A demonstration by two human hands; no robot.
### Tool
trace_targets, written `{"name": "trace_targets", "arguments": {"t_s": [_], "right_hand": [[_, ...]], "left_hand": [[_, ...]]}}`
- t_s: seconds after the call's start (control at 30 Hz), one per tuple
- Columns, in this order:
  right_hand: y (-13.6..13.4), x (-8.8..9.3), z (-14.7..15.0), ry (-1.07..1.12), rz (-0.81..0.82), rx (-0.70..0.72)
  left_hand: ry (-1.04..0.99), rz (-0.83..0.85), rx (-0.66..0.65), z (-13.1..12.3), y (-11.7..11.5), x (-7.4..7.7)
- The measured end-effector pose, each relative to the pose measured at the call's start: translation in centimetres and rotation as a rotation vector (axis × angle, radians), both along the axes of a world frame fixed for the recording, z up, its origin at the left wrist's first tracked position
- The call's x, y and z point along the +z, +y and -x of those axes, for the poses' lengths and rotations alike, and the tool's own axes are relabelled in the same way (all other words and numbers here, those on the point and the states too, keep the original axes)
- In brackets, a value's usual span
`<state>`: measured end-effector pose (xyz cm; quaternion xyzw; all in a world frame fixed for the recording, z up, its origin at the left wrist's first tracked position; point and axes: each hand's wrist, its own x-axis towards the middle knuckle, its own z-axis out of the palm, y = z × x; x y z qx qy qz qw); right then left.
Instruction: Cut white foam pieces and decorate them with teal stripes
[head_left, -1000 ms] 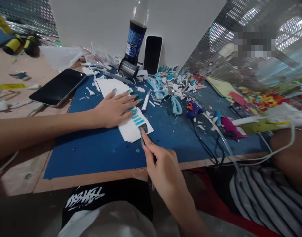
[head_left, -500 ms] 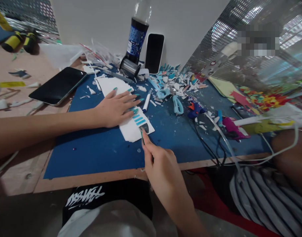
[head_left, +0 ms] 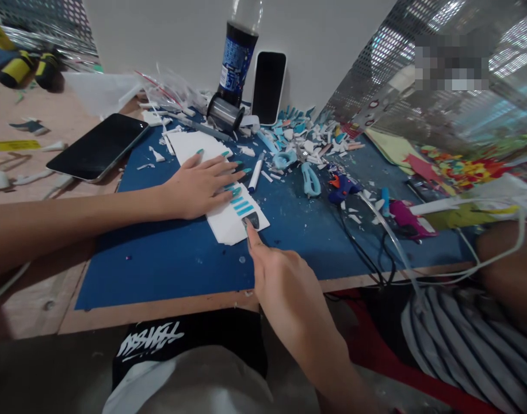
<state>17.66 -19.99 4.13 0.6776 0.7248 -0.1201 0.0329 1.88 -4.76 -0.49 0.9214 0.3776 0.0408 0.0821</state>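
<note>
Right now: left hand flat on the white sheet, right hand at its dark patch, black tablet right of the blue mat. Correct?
Not quite. The head view shows the black tablet left of the blue mat, not right. Rest holds: left hand flat on the white sheet, right hand at its dark patch.

Left hand (head_left: pixel 198 187) flat on the white sheet (head_left: pixel 224 215) — right hand (head_left: pixel 285 282) fingertip pressing its near corner; soda bottle (head_left: pixel 236 57) well beyond the sheet.
</note>
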Motion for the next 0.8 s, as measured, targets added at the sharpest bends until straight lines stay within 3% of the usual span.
{"name": "trace_targets", "arguments": {"t_s": [0.37, 0.8], "right_hand": [[0.7, 0.9, -0.4, -0.122, 0.08, 0.087], [-1.3, 0.3, -1.5, -0.19, 0.106, 0.129]], "left_hand": [[-0.019, 0.006, -0.001, 0.2, 0.2, -0.3], [0.011, 0.009, -0.004, 0.3, 0.3, -0.2]]}}
